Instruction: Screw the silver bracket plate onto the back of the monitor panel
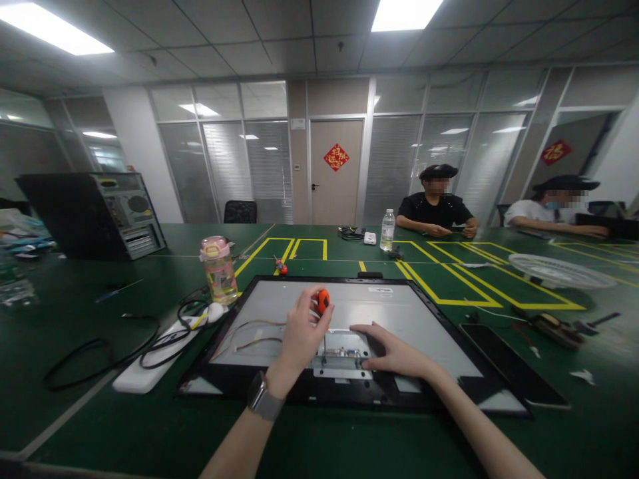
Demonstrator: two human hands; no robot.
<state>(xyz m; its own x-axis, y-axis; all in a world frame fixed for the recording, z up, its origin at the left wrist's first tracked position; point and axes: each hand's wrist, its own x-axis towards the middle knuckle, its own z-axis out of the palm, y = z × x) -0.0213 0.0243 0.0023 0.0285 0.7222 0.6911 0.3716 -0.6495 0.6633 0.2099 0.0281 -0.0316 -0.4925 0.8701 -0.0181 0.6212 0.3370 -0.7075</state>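
Observation:
A screen panel (429, 313) with a black frame lies flat on the green table, its grey back facing up. Near its front edge sits a metal bracket (349, 374) with ports along it. My left hand (302, 329) is closed around the orange handle of a screwdriver (324, 301), held upright with its shaft pointing down at the bracket's left part. My right hand (394, 350) rests at the bracket's right side, fingers apart around its edge; whether they pinch it I cannot tell. Thin wires (257, 340) run across the panel left of my left hand.
Left stand a pink-lidded bottle (218, 273), a white power strip (154, 359) with black cables, and a computer case (84, 213). Right lie a dark flat panel (514, 366) and a tool (556, 329). A water bottle (387, 231) stands behind; two people sit across the table.

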